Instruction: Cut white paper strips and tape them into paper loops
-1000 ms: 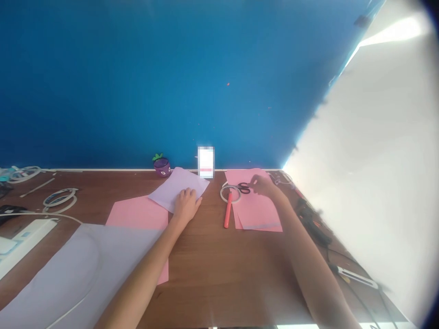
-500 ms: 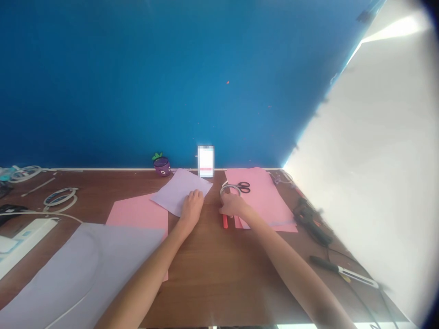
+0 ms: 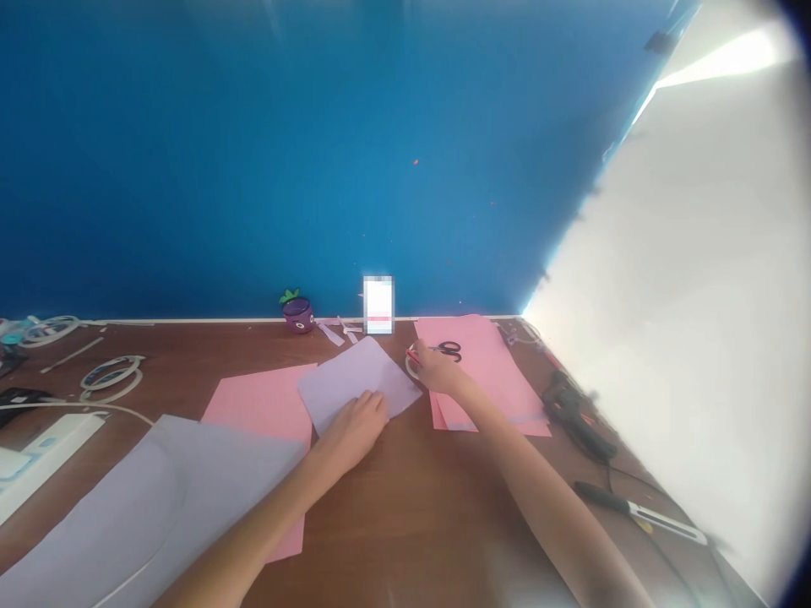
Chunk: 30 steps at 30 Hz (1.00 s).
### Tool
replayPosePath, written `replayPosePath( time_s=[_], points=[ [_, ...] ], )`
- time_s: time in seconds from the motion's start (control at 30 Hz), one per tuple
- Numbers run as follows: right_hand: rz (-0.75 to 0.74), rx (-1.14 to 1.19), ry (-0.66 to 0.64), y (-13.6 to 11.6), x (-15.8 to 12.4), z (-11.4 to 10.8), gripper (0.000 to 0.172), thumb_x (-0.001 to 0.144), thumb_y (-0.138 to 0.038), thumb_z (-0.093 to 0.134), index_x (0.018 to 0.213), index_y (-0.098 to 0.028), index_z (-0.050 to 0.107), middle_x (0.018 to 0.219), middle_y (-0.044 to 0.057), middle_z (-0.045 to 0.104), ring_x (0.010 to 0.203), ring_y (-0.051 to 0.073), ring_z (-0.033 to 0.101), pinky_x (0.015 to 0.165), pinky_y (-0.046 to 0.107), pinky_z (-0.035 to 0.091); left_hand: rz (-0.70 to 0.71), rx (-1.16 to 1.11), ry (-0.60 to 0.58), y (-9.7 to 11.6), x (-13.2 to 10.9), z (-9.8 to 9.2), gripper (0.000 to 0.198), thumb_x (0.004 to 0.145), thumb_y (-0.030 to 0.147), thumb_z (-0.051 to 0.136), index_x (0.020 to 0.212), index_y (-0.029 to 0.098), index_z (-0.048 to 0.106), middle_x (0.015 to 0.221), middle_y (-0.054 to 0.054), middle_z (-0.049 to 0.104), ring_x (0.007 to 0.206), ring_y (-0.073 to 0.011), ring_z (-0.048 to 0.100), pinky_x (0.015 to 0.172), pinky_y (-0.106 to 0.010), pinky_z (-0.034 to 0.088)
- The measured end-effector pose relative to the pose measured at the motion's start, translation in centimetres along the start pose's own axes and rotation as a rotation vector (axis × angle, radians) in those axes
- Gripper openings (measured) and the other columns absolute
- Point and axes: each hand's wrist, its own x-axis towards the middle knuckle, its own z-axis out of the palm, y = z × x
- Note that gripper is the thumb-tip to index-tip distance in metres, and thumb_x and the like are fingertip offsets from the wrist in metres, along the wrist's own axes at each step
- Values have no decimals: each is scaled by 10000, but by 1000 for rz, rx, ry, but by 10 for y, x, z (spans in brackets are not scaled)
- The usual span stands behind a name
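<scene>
My left hand [image 3: 356, 429] is on the near edge of a square purple sheet of paper [image 3: 355, 376], its fingers curled over it and the thumb hidden. The sheet overlaps a pink sheet [image 3: 259, 397]. In my right hand [image 3: 437, 370] is a slim red pen-like stick [image 3: 413, 356], its tip end showing past the fingers. Just behind that hand, a pale ring [image 3: 409, 368], perhaps a tape roll, is partly hidden. Black-handled scissors [image 3: 451, 348] lie on pink paper [image 3: 491, 371], their blades mostly covered by the hand.
A large purple sheet [image 3: 190, 473] covers the near left, beside a white power strip [image 3: 47, 460] and cable coils [image 3: 111, 371]. At the back stand a purple cup [image 3: 297, 315] and a blurred-out screen [image 3: 378, 306], with paper strips [image 3: 330, 332]. A black-and-white tool [image 3: 639, 511] and cables lie right.
The purple sheet has slid toward me and to the right with my left hand. My right hand has picked up the red stick from the table and raised it slightly.
</scene>
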Motion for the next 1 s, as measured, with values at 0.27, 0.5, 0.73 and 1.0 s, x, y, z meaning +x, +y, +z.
replayPosePath(
  time_s=[0.27, 0.5, 0.73, 1.0],
  points=[
    [-101, 78, 182, -14, 1, 2, 257, 920, -209, 427, 1102, -206, 608, 945, 76, 703, 819, 182, 628, 606, 230, 329, -164, -255, 113, -27, 22, -3, 273, 967, 217, 309, 947, 194, 580, 962, -74, 625, 935, -217, 561, 810, -350, 443],
    [-112, 114, 176, -33, 4, 35, 308, 896, -200, 439, 1125, -220, 645, 874, 65, 711, 791, 188, 639, 653, 239, 359, -506, -388, 195, -94, 59, 28, 368, 829, 76, 393, 1085, 254, 589, 1207, -42, 593, 1148, -244, 497, 949, -411, 416],
    [-84, 36, 170, -43, 6, 45, 354, 864, -168, 436, 1182, -190, 591, 972, 111, 699, 899, 248, 647, 735, 278, 391, -506, -339, 165, -85, 61, 46, 504, 822, 65, 373, 1196, 320, 593, 1437, -25, 435, 1371, -273, 289, 1092, -508, 268],
    [-138, -35, 106, -48, 5, 41, 317, 894, -149, 385, 1154, -163, 566, 1021, 143, 673, 869, 236, 645, 689, 277, 402, -548, -334, 187, -85, 63, 46, 456, 868, 144, 368, 1229, 326, 578, 1425, -19, 459, 1352, -262, 326, 1092, -496, 277]
  ],
)
